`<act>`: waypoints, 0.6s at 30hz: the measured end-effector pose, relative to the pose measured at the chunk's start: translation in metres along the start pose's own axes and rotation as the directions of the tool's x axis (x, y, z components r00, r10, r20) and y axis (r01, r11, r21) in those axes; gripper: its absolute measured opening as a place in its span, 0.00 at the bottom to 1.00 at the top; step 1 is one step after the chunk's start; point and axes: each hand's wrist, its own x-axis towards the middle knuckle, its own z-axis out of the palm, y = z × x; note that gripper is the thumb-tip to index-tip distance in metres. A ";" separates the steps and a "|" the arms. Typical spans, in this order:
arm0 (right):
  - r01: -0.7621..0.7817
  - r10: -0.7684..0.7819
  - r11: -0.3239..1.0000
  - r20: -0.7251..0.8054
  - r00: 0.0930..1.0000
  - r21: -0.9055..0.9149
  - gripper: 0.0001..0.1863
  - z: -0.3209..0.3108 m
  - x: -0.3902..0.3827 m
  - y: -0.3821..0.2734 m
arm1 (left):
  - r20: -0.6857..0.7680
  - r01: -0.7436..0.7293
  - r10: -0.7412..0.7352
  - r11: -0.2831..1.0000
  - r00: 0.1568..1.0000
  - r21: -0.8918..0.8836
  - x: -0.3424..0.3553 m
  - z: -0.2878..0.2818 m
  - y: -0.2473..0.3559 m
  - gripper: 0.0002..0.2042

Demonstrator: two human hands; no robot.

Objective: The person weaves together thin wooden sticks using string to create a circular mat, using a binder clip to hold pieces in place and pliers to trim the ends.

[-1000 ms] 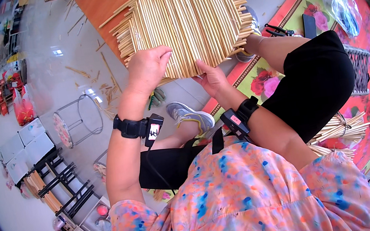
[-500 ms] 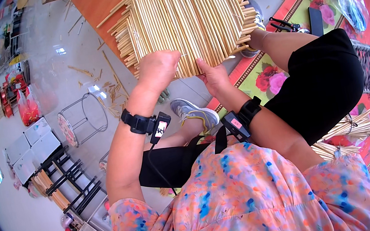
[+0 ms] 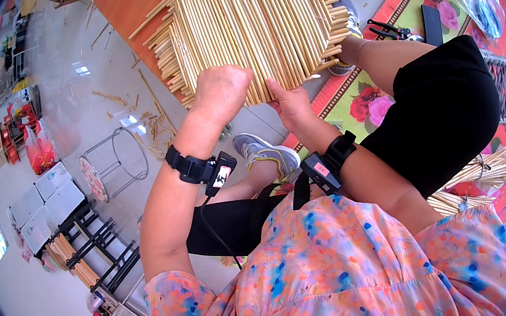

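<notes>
- Head view: A seated person works at a mat of pale sticks laid side by side, which lies on a brown wooden board far from the body, its near edge at the hands.
- The left hand is curled into a fist on the mat's near left edge, knuckles up, gripping the stick ends; the forearm rises steeply from the lower left, a black wristband on the wrist.
- The right hand sits just right of the left, fingers pressed against the mat's near edge; whether it grips a stick cannot be told. Its forearm comes in from the lower right, also with a black wristband.
- The right knee, in black shorts, is raised to the right of the mat.
- A grey shoe shows between the forearms.
- A floral red rug lies to the right; a wire stool stands on the grey floor to the left.
</notes>
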 end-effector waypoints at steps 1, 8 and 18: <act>-0.001 0.001 1.000 -0.003 1.000 -0.008 0.18 0.000 0.000 0.000 | -0.002 -0.007 0.007 1.000 1.000 0.006 0.000 0.000 0.000 0.04; 0.006 -0.006 1.000 -0.003 1.000 -0.013 0.17 -0.001 0.001 0.001 | 0.078 0.005 -0.007 1.000 0.997 0.024 0.003 -0.008 0.004 0.04; -0.026 0.025 0.999 -0.012 1.000 -0.038 0.18 -0.002 0.000 0.000 | 0.114 -0.030 0.022 0.997 0.993 0.069 0.015 -0.015 0.007 0.05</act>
